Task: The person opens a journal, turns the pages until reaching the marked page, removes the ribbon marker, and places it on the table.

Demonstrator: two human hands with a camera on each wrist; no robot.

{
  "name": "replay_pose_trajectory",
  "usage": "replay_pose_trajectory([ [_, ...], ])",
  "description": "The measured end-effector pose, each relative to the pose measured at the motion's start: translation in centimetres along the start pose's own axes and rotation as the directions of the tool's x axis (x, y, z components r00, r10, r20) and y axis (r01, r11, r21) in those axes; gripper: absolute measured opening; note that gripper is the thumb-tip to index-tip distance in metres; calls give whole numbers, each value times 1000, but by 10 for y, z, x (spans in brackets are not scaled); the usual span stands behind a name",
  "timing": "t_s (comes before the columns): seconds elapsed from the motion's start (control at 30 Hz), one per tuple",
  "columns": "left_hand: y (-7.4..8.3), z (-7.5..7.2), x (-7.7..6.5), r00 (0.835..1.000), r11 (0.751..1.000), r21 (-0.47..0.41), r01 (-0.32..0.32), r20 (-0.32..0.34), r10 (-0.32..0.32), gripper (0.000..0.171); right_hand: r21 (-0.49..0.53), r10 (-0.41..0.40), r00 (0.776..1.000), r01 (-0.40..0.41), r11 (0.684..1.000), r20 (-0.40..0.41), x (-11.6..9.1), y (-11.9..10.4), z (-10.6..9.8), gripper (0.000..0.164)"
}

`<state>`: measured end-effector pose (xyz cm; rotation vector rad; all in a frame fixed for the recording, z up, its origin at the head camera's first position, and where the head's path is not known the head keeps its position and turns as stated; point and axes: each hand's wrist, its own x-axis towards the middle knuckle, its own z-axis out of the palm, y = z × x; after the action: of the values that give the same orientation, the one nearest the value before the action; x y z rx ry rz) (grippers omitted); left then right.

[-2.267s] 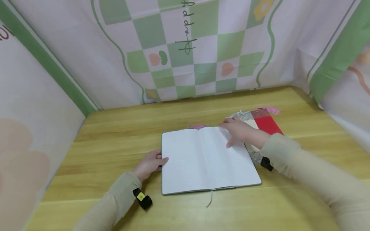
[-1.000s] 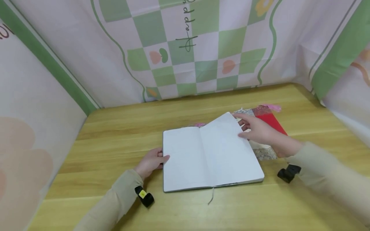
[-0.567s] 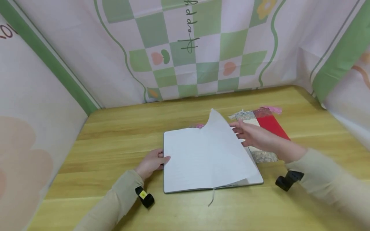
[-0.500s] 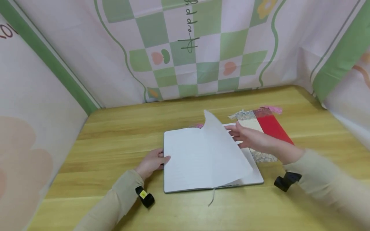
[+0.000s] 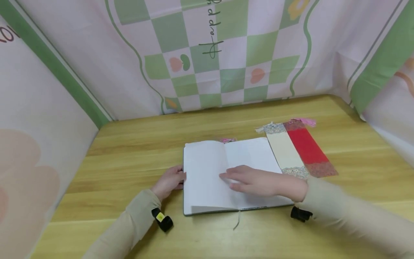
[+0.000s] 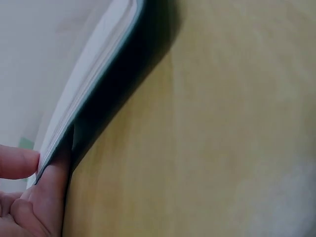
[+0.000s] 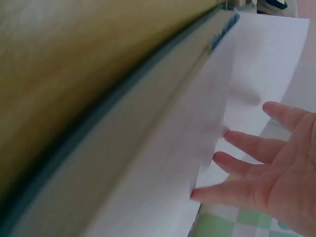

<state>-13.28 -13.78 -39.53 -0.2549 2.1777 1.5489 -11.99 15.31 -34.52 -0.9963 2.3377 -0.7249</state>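
Note:
A notebook point(image 5: 205, 169) lies open on the wooden table, its visible pages blank; a thin ribbon marker point(image 5: 237, 221) hangs from its near edge. At its left edge, my left hand point(image 5: 169, 182) pinches the book. The left wrist view shows the thumb above the pages and a finger under the dark cover point(image 6: 113, 84). My right hand point(image 5: 253, 181) is stretched over the middle of the spread, fingers extended toward the left page, whose near edge is slightly raised. In the right wrist view, the fingers point(image 7: 247, 195) are spread and near or touching the paper; contact is unclear.
To the right of the notebook lie a cream bookmark point(image 5: 284, 149) and a red bookmark point(image 5: 308, 147) with a pink tassel point(image 5: 305, 122). Another pink tassel point(image 5: 228, 140) pokes out behind the notebook. Printed cloth point(image 5: 200, 57) hangs along the table's far edge.
A page standing up from the right half has swung over to the left side. My right hand moved left and nearer, uncovering the bookmarks. My left hand stays at the left edge.

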Motion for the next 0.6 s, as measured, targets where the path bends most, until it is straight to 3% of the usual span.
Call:
replay_pose_trajectory([
  [0.23, 1, 0, 0, 1000, 992, -123, -1, -4, 1, 39, -127, 43, 999, -39, 991, 25, 1, -6, 8, 55],
  [0.33, 2, 0, -1, 1000, 991, -134, 2, 1, -2, 40, -158, 47, 999, -42, 987, 26, 2, -7, 10, 55],
  [0.6, 0, 0, -2, 1000, 1000, 2, -1, 4, 1, 40, -250, 43, 999, -38, 967, 15, 4, -8, 14, 54],
])
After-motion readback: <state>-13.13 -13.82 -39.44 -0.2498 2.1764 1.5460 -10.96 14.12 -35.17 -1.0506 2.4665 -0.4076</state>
